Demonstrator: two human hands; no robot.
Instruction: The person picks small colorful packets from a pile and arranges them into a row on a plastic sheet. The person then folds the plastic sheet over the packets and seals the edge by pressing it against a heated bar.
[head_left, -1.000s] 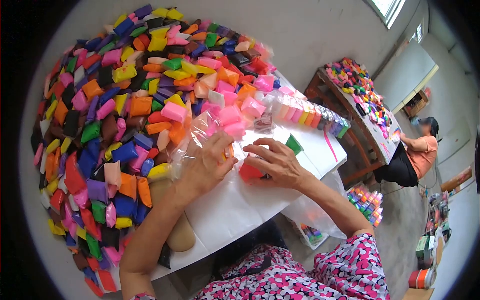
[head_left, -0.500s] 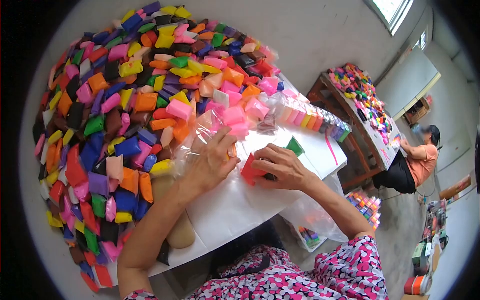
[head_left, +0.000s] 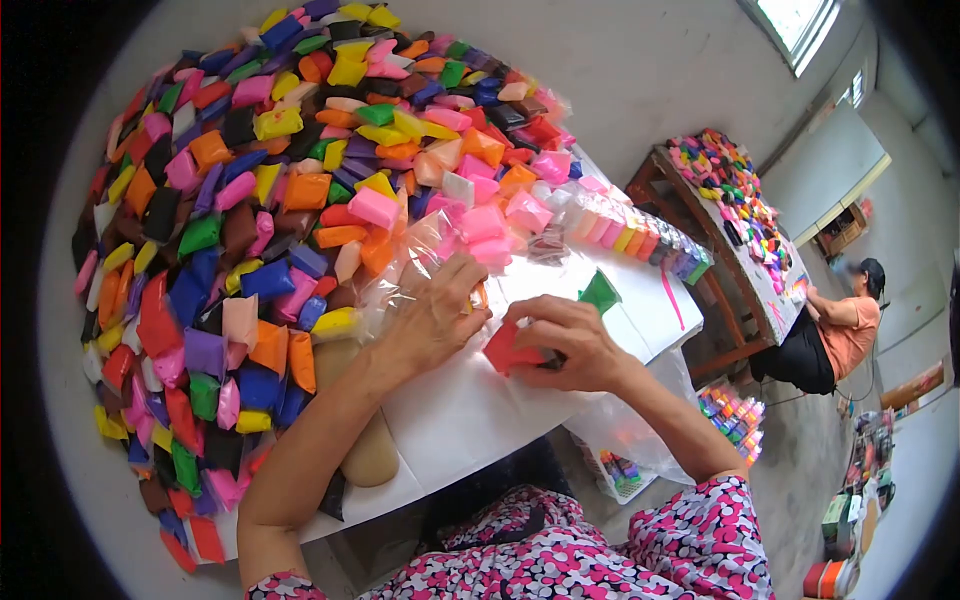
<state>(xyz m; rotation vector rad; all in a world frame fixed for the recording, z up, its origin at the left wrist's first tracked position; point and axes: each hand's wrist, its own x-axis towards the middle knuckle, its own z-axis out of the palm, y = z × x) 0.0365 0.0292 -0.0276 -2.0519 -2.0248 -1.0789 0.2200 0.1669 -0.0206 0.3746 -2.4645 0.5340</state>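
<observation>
My left hand is curled at the edge of a clear plastic bag. A small orange packet shows between its fingertips. My right hand is closed around a red packet, and something dark shows under its fingers. Just beyond that hand, a green packet lies on the white tabletop. Several pink packets lie ahead of my left hand.
A large heap of colourful packets covers the table's left side. Clear-wrapped rows of packets stand at the far edge. A basket is below on the floor. At another heaped table sits a person.
The view has shifted slightly, moving the table a little to the right in the picture. My right fingers have lifted and spread somewhat over the red packet. My left hand stays nearly in place.
</observation>
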